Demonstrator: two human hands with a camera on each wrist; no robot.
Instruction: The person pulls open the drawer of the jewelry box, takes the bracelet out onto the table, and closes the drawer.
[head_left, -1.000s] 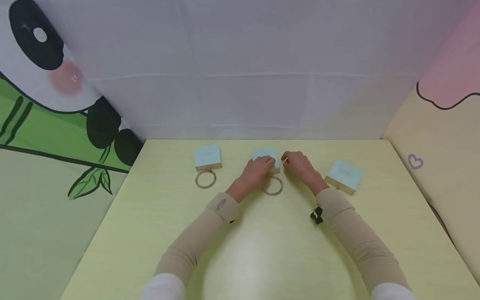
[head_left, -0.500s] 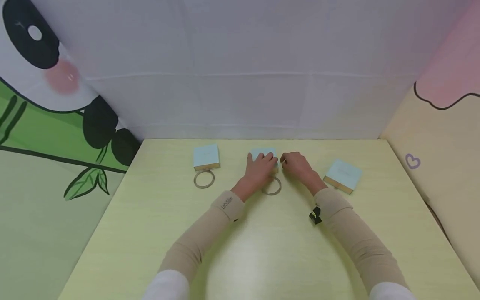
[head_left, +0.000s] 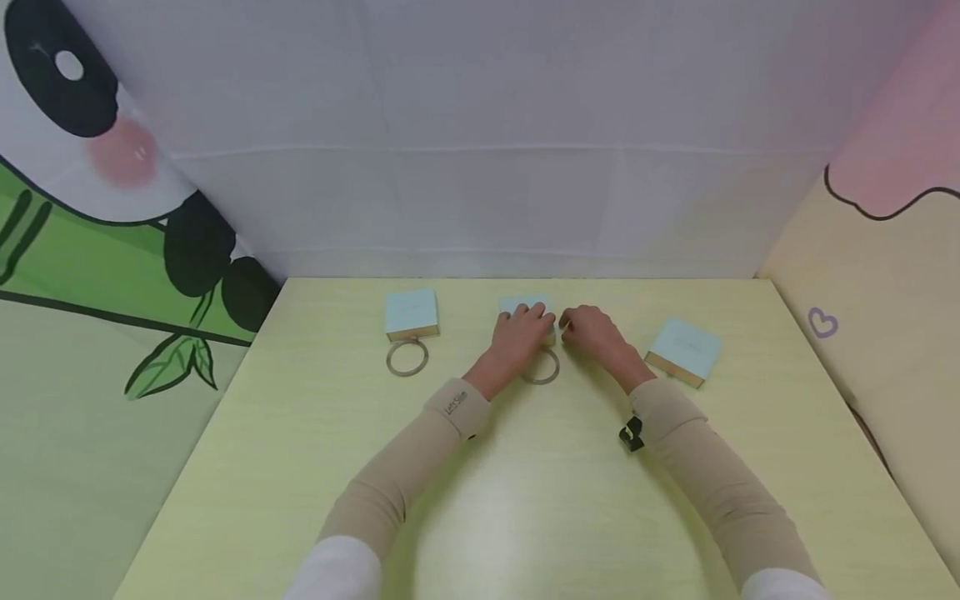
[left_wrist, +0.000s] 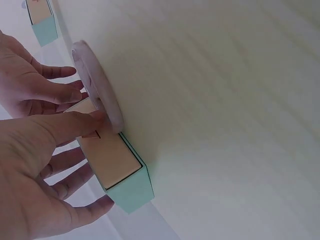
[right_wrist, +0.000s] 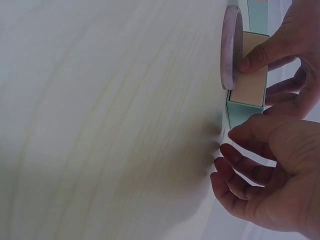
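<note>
My left hand [head_left: 516, 343] grips the middle pale blue box [head_left: 523, 301]. In the left wrist view its thumb presses on the tan front face [left_wrist: 112, 162] while the fingers reach over the other side. A pale bangle [head_left: 553, 367] lies on the table right in front of this box, partly hidden by the left hand in the head view. Just beyond the box's right end is my right hand [head_left: 595, 335]. Seen from the right wrist, its fingers [right_wrist: 240, 162] are loosely bent with nothing between them, the thumb near the box's teal end [right_wrist: 240, 114].
To the left stands another pale blue box [head_left: 411, 310] with a second bangle [head_left: 407, 358] before it. A third box [head_left: 684, 348] sits angled on the right. The pale yellow table [head_left: 480, 500] ends at a white cloth backdrop [head_left: 495, 200].
My left hand has shifted slightly to the right over the middle box, its fingers spreading and then drawing in a little. The right hand has stayed almost still beside the box.
</note>
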